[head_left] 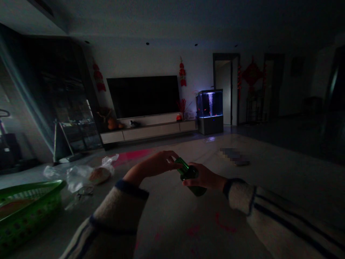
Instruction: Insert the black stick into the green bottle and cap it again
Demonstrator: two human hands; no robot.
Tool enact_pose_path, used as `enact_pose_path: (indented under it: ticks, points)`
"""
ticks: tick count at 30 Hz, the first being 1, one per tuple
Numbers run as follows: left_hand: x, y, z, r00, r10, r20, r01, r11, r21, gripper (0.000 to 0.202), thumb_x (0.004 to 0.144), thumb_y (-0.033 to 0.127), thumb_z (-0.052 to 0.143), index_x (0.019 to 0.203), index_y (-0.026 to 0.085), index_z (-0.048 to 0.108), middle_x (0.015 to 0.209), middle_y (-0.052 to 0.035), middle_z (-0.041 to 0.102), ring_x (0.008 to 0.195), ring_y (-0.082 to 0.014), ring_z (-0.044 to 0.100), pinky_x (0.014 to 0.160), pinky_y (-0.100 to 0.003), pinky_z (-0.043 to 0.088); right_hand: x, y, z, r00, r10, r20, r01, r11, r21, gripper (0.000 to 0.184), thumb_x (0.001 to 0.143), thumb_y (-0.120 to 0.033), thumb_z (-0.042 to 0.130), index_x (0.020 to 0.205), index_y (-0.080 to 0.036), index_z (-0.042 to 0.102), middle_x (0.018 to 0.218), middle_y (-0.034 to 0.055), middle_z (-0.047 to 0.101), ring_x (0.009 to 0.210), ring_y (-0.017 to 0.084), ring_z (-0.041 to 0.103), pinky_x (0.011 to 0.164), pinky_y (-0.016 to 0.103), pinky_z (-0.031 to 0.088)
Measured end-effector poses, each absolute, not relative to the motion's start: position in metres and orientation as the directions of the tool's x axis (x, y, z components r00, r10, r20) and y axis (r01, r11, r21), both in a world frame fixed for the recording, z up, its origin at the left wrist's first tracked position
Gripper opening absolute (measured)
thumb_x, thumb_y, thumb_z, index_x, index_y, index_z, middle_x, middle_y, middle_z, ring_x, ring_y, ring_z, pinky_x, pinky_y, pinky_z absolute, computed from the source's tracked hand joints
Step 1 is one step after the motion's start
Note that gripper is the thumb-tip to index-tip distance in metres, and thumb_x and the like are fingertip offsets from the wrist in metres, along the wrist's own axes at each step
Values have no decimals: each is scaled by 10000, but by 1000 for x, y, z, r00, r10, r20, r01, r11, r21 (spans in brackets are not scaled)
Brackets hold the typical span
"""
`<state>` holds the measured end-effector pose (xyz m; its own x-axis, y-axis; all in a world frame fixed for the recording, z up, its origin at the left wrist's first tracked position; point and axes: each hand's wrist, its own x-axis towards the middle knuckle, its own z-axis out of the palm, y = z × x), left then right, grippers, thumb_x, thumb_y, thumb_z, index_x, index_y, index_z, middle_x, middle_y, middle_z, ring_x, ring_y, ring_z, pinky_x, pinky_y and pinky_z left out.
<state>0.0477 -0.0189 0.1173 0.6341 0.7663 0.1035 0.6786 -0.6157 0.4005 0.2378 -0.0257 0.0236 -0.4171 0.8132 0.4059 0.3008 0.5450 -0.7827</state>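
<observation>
A dark green glass bottle (189,173) is tilted above the pale tabletop (167,219), its neck leaning up and to the left. My right hand (207,177) is wrapped around the bottle's body. At the bottle's neck, the fingers of my left hand (157,163) are curled, with their tips against its top end. The light is dim, so I cannot make out whether a cap sits on the mouth.
A green plastic basket (52,196) stands at the left, beside a clear plastic bag (77,176), a round brownish item (99,175) and glasses (85,192). A blurred flat object (235,157) lies right. Beyond are a TV cabinet (151,132) and a lit fish tank (211,104).
</observation>
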Motion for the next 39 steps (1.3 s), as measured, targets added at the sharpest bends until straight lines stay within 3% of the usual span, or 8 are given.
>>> enact_pose_path:
  ticks: [6, 12, 17, 22, 26, 30, 34, 39]
  points:
    - [44, -19, 117, 659, 739, 139, 589, -623, 515, 615, 688, 404, 624, 1216, 207, 379, 1097, -88, 575, 851, -156, 589, 711, -282, 467, 238, -25, 24, -412, 802, 432, 283, 563, -776, 365, 568, -374, 720, 814, -167, 547, 731, -6, 552, 681, 121, 497, 618, 244, 398]
    - [42, -22, 121, 731, 677, 92, 567, -677, 469, 448, 704, 304, 626, 1113, 192, 484, 974, -57, 623, 867, -151, 580, 748, -279, 460, 237, -25, 23, -413, 804, 427, 292, 562, -774, 377, 554, -380, 728, 797, -172, 529, 725, -8, 545, 671, 119, 493, 606, 245, 398]
    - [44, -19, 120, 704, 703, 100, 625, -681, 382, 386, 722, 405, 596, 1035, 187, 536, 916, -48, 644, 828, -154, 584, 718, -278, 450, 237, -22, 21, -422, 794, 437, 281, 573, -769, 397, 552, -393, 729, 816, -166, 538, 733, -8, 542, 669, 116, 490, 613, 247, 399]
    - [48, -21, 119, 620, 781, 74, 704, -595, 388, 395, 716, 476, 564, 956, 162, 551, 882, -59, 650, 790, -162, 593, 674, -277, 452, 237, -23, 22, -429, 794, 431, 296, 575, -763, 408, 555, -395, 727, 837, -163, 546, 746, 0, 557, 673, 121, 498, 631, 259, 406]
    - [47, -21, 117, 584, 808, 83, 719, -561, 410, 500, 703, 501, 571, 1077, 179, 491, 978, -74, 621, 799, -159, 593, 678, -277, 462, 237, -26, 24, -416, 817, 400, 267, 530, -805, 394, 562, -376, 720, 849, -168, 547, 761, 6, 568, 687, 126, 510, 638, 261, 411]
    - [42, -20, 117, 664, 743, 83, 640, -622, 451, 623, 695, 434, 612, 1225, 212, 372, 1030, -72, 593, 838, -156, 593, 723, -285, 466, 236, -26, 24, -404, 813, 418, 261, 541, -800, 390, 541, -365, 736, 815, -160, 549, 733, -3, 552, 667, 118, 494, 617, 246, 401]
    - [40, -17, 118, 738, 666, 109, 564, -697, 443, 482, 718, 367, 606, 1151, 217, 454, 973, -48, 610, 828, -144, 579, 723, -274, 454, 237, -24, 23, -428, 795, 429, 266, 565, -781, 390, 549, -376, 733, 813, -155, 552, 720, -10, 542, 652, 110, 478, 609, 241, 393]
    - [44, -18, 118, 653, 752, 90, 679, -634, 370, 426, 711, 439, 590, 1046, 185, 522, 862, -35, 620, 724, -135, 563, 619, -246, 430, 237, -24, 23, -433, 797, 421, 262, 558, -787, 387, 555, -373, 732, 824, -165, 547, 723, -12, 543, 654, 110, 482, 602, 235, 394]
